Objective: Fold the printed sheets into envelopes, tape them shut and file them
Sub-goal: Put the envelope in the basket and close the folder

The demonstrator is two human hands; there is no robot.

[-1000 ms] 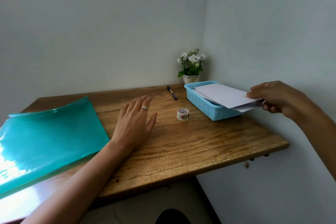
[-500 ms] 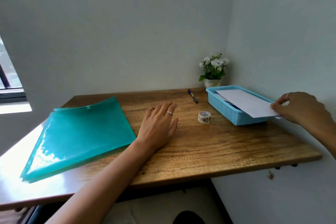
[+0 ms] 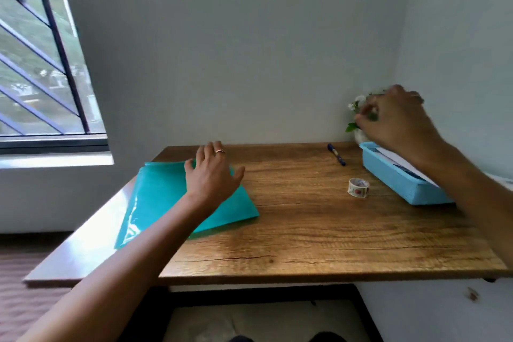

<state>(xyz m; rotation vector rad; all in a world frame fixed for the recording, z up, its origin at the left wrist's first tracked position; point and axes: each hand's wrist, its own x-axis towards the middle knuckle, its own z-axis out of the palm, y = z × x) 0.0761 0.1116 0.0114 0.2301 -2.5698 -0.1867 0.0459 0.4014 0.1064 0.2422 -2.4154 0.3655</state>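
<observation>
The white printed sheets (image 3: 399, 161) lie slanted in a light blue basket (image 3: 394, 179) at the table's right side. My right hand (image 3: 394, 122) is raised above the basket's far end, blurred, fingers loosely bent, with nothing seen in it. A teal plastic folder (image 3: 163, 203) lies flat on the left half of the table. My left hand (image 3: 213, 175) hovers on or just over the folder's far right corner, fingers spread, holding nothing. A small roll of patterned tape (image 3: 358, 188) stands between folder and basket.
A blue pen (image 3: 336, 154) lies near the back edge of the wooden table (image 3: 305, 233). A small pot of white flowers (image 3: 356, 116) sits in the back right corner, partly hidden by my right hand. Walls close the back and right; a window is at left.
My right hand let go of the white sheets in the basket and lifted up and back. My left hand slid left from the bare table onto the teal folder. The view turned left.
</observation>
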